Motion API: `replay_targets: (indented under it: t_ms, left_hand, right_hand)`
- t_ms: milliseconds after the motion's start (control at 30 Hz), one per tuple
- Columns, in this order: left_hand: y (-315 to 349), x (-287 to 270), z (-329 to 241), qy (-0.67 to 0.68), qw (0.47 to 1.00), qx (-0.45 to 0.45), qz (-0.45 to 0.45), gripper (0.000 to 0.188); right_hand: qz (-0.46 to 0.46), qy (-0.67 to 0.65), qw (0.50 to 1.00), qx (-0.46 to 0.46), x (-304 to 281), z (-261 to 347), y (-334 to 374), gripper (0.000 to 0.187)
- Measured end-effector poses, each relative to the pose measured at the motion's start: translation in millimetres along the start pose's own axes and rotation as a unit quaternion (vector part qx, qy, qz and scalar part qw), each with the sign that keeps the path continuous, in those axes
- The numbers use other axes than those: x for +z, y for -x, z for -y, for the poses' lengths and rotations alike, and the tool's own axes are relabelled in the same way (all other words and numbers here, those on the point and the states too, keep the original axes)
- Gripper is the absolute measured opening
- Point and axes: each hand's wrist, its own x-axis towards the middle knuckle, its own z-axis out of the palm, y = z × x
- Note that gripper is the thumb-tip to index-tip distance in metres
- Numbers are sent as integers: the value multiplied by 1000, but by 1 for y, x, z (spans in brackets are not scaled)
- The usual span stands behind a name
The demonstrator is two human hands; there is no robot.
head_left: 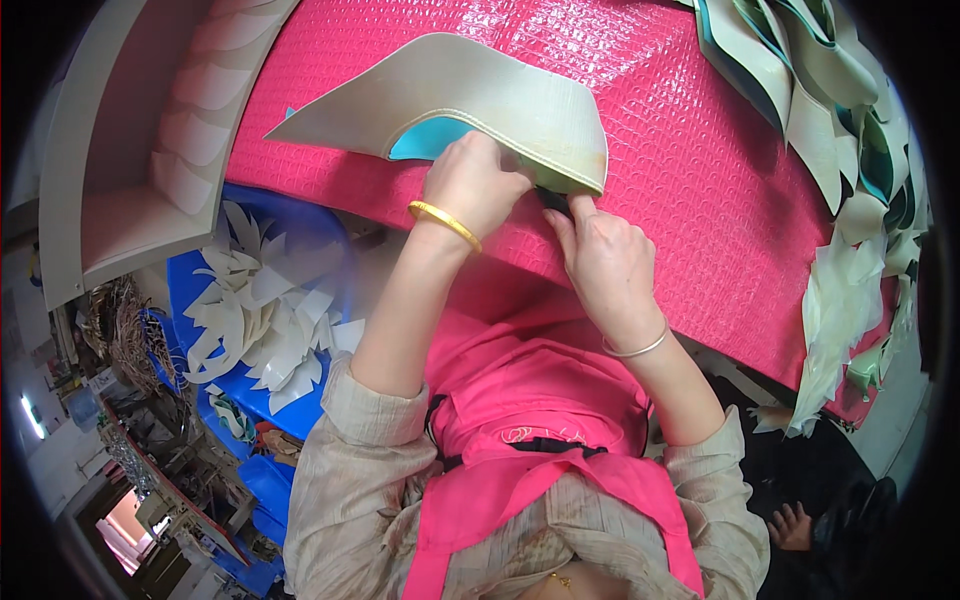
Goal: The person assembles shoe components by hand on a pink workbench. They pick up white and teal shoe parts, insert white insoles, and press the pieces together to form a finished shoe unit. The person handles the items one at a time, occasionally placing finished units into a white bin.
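Partly hidden, the curled left hand point(474, 188) meets the near edge of the panel point(470, 85) on the bench point(700, 240); the half-curled right hand point(612, 255) is at the near right corner by an indistinct dark thing point(551, 200). What either grips, I cannot tell.

The big pink table cover point(700, 230) looks like plastic, very shiny and bumpy all over. The curved cream sheet point(480, 90) looks like leather, smooth with a soft shine, and its bright blue lining point(430, 137) looks smooth and dull. The round yellow bangle point(445, 222) is shiny metal. The pink apron point(540, 375) is wrinkly cloth, and the beige shirt point(370, 470) is crinkly cloth.
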Motion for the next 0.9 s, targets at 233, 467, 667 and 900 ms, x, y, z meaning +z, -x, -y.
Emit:
replay_targets:
  t_ms: [233, 467, 667, 900]
  left_hand:
    - [0, 0, 0, -2, 1000, -5, -7, 28]
    - [-5, -4, -2, -42, 998, -28, 23, 27]
    - [1, -12, -16, -113, 992, 2, 50, 25]
    - [3, 0, 4, -158, 969, 184, -47, 26]
  right_hand:
    - [-5, 24, 999, -22, 2, -2, -1, 22]
    - [-9, 16, 999, -28, 4, -5, -2, 21]
    - [-13, -23, 999, -28, 1, -6, -1, 22]
    - [-24, -90, 995, -39, -4, -12, 1, 25]
